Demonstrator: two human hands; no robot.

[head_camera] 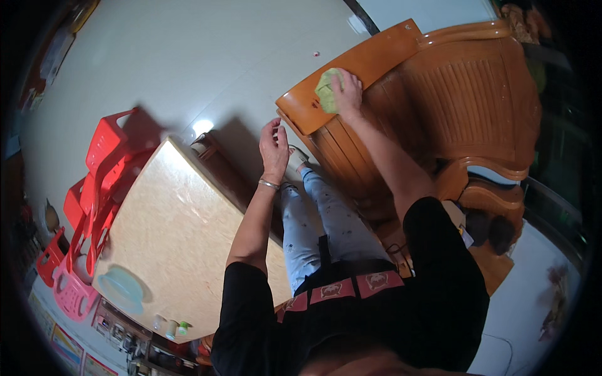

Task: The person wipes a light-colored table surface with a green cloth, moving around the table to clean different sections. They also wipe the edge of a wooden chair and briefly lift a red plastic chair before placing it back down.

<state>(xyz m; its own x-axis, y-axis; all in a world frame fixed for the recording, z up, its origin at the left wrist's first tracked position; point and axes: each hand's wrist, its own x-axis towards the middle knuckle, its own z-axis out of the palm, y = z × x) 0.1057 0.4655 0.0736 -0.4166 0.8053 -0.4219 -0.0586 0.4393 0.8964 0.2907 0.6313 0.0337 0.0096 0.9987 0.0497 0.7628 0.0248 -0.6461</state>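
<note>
A folded green cloth [328,92] lies flat under my right hand [348,92], pressed onto the broad wooden armrest [381,52] of a wooden sofa. Small dark reddish marks [315,103] show on the armrest beside the cloth. My left hand [274,146] is held in the air just off the armrest's near left end, its fingers loosely bent and apart, with nothing in it. A bracelet circles the left wrist. The slatted wooden seat [348,150] stretches below my right forearm.
To the left stands a cream-topped table [174,225] with a translucent teal bowl [121,289] and several small containers [172,329]. Red plastic chairs [101,155] and a pink plastic stool [73,292] stand beyond it. A small object [316,54] lies on the tiled floor.
</note>
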